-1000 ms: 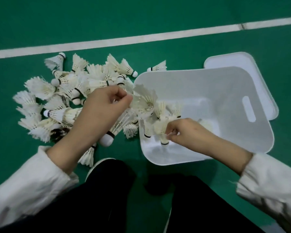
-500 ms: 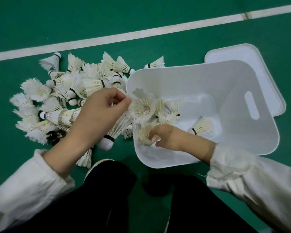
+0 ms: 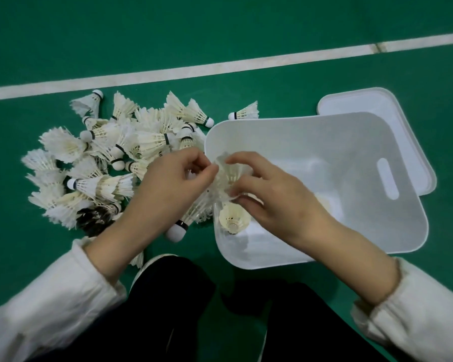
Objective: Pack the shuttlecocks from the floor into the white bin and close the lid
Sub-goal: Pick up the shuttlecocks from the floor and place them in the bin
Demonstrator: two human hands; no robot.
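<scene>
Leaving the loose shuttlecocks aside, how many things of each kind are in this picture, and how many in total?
White plastic bin: 1
White plastic lid: 1
White painted floor line: 1
Bare hands, left hand and right hand, both gripping the stacked white feather shuttlecocks: 2
Total: 5

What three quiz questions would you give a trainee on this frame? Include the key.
1. True or false: the lid is closed on the white bin.
2. The floor pile of shuttlecocks lies on the bin's: A) person's left side B) person's right side C) far side.
3. Fill in: the held shuttlecock is gripped by ___.
Key: 1 false, it lies off the bin. 2 A. 3 both hands, left hand and right hand.
</scene>
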